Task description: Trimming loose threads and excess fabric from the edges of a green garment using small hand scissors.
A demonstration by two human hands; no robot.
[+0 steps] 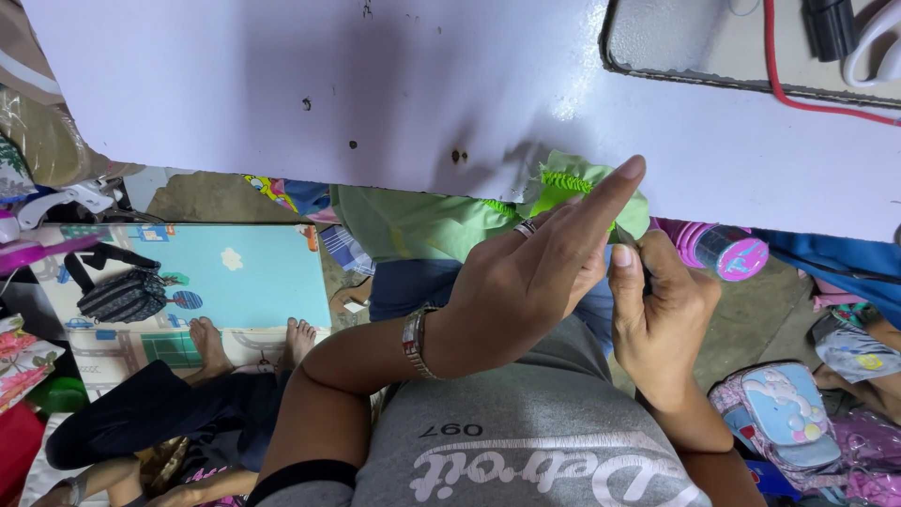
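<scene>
Both of my hands pinch a piece of light green cloth (pixel 572 188) at the near edge of a big white table (pixel 282 84). My left hand (pixel 526 282), wearing a ring and a metal bracelet, crosses in front with the forefinger stretched straight out, its other fingers closing on the cloth from the left. My right hand (pixel 657 310) is curled tight, thumb up, gripping the cloth's lower edge; I cannot tell whether it also holds a needle or thread. Going from largest to smallest: the white table fills the upper view, with a grey tray (pixel 694 38) and a red cable (pixel 779 66) at its far right corner. Below it, on the floor to my left, lies a pale blue mat (pixel 244 272) with a dark bag (pixel 122 296) on it and another person's bare feet (pixel 249 343) at its edge. A pink bottle (pixel 718 249) pokes out under the table on my right, and a pink and blue backpack (pixel 779 413) sits lower down. A row of bright green stitching (pixel 566 180) already runs along the cloth's top fold; how much edge is left I cannot judge, since my hands cover it.
</scene>
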